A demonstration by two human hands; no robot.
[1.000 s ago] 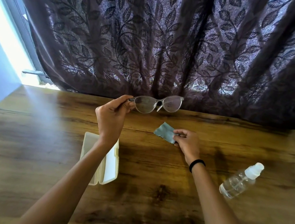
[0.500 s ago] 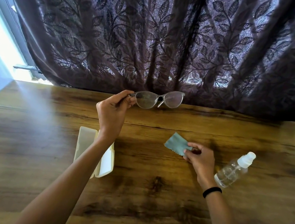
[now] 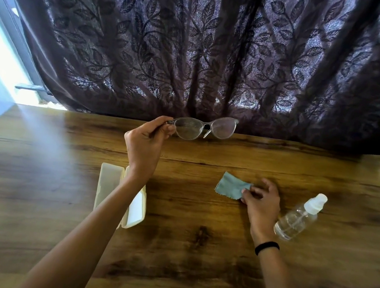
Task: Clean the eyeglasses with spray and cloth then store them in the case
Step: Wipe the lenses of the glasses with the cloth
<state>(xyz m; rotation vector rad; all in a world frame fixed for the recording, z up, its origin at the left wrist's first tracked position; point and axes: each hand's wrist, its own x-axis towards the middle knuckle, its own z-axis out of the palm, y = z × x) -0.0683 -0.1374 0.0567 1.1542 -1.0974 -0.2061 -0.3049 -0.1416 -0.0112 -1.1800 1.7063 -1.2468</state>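
Two hands show in my head view over a wooden table (image 3: 23,190): my left hand (image 3: 144,147) is closed on one end of the glasses (image 3: 203,128), raised near a leaf-patterned curtain (image 3: 213,46). My right hand (image 3: 262,203) pinches a blue cloth (image 3: 231,186) lying on the table, just beside a clear spray bottle (image 3: 299,217). An open cream case (image 3: 107,180) rests under my left forearm.

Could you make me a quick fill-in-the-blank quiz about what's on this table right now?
1. The left hand holds the ____ up by one end.
2. The right hand touches the cloth, which lies on the ____.
3. The spray bottle lies to the ____ of the cloth.
4. The case sits ____.

Missing words: glasses; table; right; open
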